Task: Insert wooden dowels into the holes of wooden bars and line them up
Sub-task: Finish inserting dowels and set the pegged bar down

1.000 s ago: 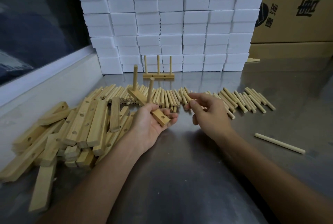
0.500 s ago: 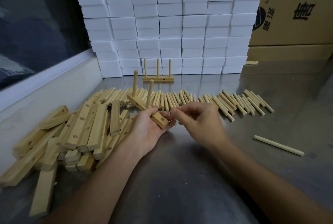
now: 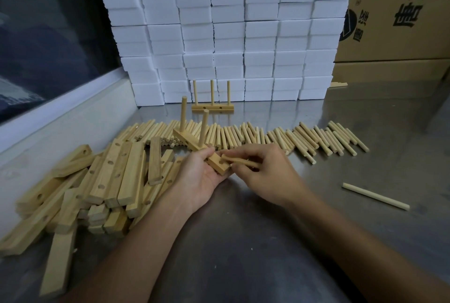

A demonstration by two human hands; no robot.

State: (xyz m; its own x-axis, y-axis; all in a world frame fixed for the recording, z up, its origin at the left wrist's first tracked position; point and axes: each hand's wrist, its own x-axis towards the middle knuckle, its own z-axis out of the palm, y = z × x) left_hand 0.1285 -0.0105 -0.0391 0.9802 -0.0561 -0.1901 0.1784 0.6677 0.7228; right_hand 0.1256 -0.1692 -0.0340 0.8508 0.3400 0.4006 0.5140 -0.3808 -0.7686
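Holding the wooden bar (image 3: 194,148) in your left hand (image 3: 198,178), you keep it tilted over the metal table (image 3: 243,241), fingers curled under its near end and thumb on top. 2 dowels (image 3: 203,128) stand upright in its far holes, as they did 1 second ago. Your right hand (image 3: 264,176) has left the row of loose dowels (image 3: 280,138) where it was reaching then and now sits just right of the bar, pinching a third dowel (image 3: 239,161) between thumb and fingertips. That dowel lies nearly flat, its left tip touching the bar's near end by the open hole; whether it has entered the hole you cannot tell from here. The pile of bars (image 3: 102,181) lies to the left, a finished bar with 3 dowels (image 3: 212,106) stands at the far side before the stacked white blocks (image 3: 231,34), and 1 stray dowel (image 3: 375,196) rests well apart to the right, all unchanged.
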